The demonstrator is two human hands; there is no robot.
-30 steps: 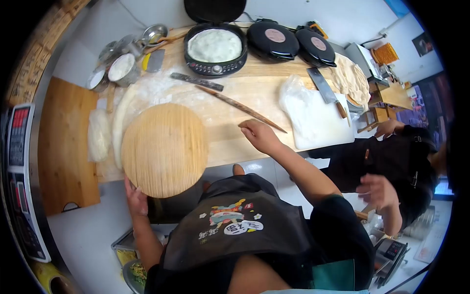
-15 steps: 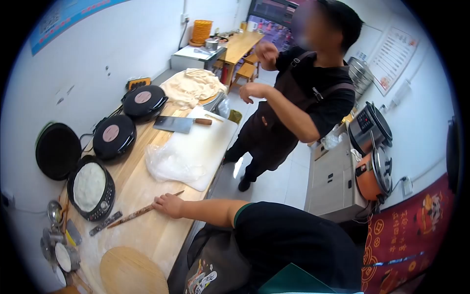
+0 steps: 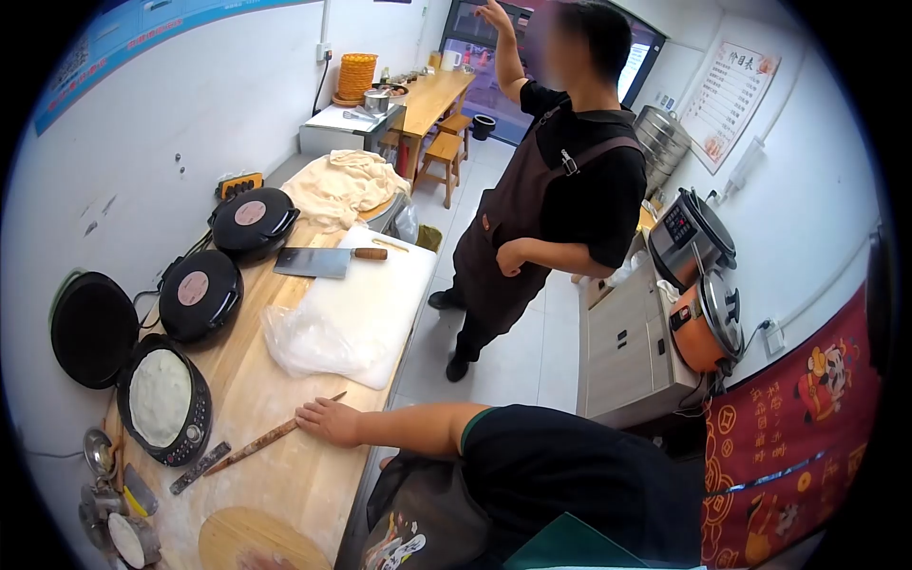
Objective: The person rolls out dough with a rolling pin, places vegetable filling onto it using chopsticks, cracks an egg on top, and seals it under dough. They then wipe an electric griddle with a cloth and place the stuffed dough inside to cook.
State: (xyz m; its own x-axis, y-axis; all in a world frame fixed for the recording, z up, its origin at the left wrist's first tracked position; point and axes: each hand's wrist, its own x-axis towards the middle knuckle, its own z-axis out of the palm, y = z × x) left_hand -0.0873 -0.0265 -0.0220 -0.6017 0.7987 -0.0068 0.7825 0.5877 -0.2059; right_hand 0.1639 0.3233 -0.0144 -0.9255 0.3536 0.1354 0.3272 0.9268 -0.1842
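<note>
My right hand (image 3: 328, 421) lies palm down over a thin wooden rolling pin (image 3: 255, 447) on the table, its fingers curled over the pin near its far tapered end. A blurred, skin-coloured patch at the bottom edge, over a round wooden board (image 3: 242, 534), looks like part of my left hand (image 3: 264, 560); its fingers cannot be made out. Beside the pin is a dark, flour-dusted strip (image 3: 200, 467). A crumpled clear plastic bag (image 3: 318, 342) rests on the white cutting board (image 3: 380, 285), and a cleaver (image 3: 318, 261) lies across its far left edge.
An open electric griddle (image 3: 195, 418) holds pale dough (image 3: 160, 399); two closed griddles (image 3: 201, 294) stand behind it. A cream cloth (image 3: 347, 185) is heaped at the table's far end. Across the table stands a person in an apron (image 3: 518, 209). Metal pots (image 3: 131, 537) crowd the near left.
My view has shifted slightly. The other person has raised one hand high and lowered the other to the waist. A blurred patch has appeared over the round board; my right hand stays on the pin.
</note>
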